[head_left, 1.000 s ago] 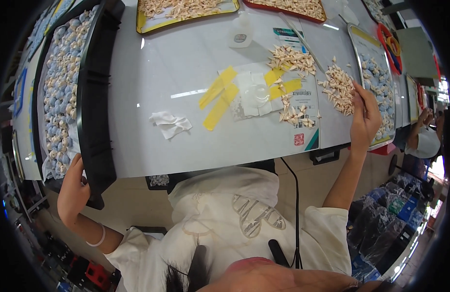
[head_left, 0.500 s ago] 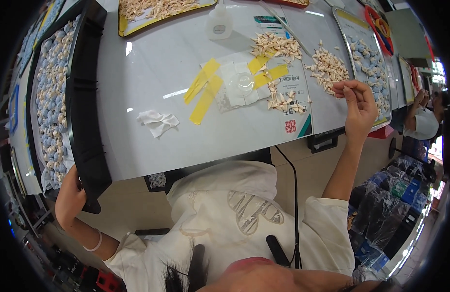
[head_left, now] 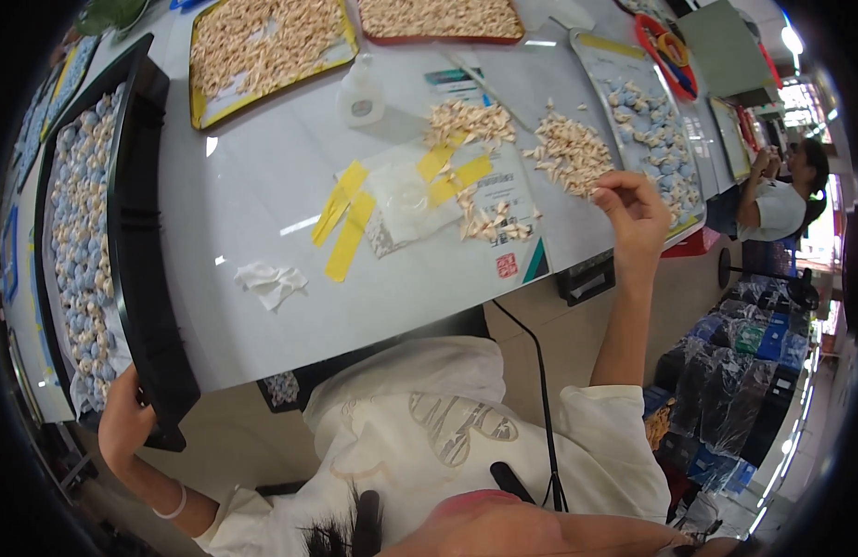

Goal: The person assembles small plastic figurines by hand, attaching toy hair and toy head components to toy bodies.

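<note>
My left hand (head_left: pixel 127 420) is curled over the near end of a long black crate (head_left: pixel 148 278). The crate is filled with small blue and cream balls (head_left: pixel 79 251). At the near edge of a pile of small pointed cream pieces (head_left: pixel 573 153), my right hand (head_left: pixel 638 223) has thumb and forefinger pinched together. What lies between those fingertips is too small to make out. Just beyond this hand is a tray (head_left: pixel 600 70) with more blue and cream clumps. Further left, a second heap of pointed pieces (head_left: pixel 470 123) lies partly on a printed sheet (head_left: pixel 503 190).
Yellow tape strips (head_left: pixel 350 237) flank a clear round dish (head_left: pixel 407 197) on white paper. A crumpled white tissue (head_left: pixel 271 281), a white bottle (head_left: pixel 361 93) and a yellow-rimmed tray (head_left: pixel 199 97) also sit on the table. A co-worker (head_left: pixel 772 195) sits at the far right.
The whole view has shifted, bringing more of the back trays into sight. My left hand stays at the crate's end. My right fingertips remain pinched beside the pile.
</note>
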The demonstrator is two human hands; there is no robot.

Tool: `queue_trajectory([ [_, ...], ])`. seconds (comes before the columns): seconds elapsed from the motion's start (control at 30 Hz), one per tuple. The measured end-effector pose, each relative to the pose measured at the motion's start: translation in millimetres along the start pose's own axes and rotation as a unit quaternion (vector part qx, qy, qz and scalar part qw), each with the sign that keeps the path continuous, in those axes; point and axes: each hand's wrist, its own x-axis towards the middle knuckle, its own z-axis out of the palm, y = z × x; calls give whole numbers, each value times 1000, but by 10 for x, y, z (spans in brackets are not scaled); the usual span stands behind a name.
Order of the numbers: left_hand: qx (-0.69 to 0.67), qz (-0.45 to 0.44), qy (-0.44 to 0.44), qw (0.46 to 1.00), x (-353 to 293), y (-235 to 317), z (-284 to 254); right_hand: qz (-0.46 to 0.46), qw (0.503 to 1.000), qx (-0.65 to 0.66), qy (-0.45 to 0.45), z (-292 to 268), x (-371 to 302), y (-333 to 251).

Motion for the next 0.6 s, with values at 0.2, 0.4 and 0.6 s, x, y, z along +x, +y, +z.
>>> queue_trajectory([
  [0.2, -15, 28, 136, 990, -74, -64, 147, 52, 998, 25, -10, 93, 11, -64],
  [0.4, -87, 113, 169, 975, -45, -322, 26, 46, 998, 42, -22, 210, 34, -154],
  [0.6, -4, 77, 172, 982, -36, -320, 125, 1, 997, 20, -75, 349, 85, -188],
])
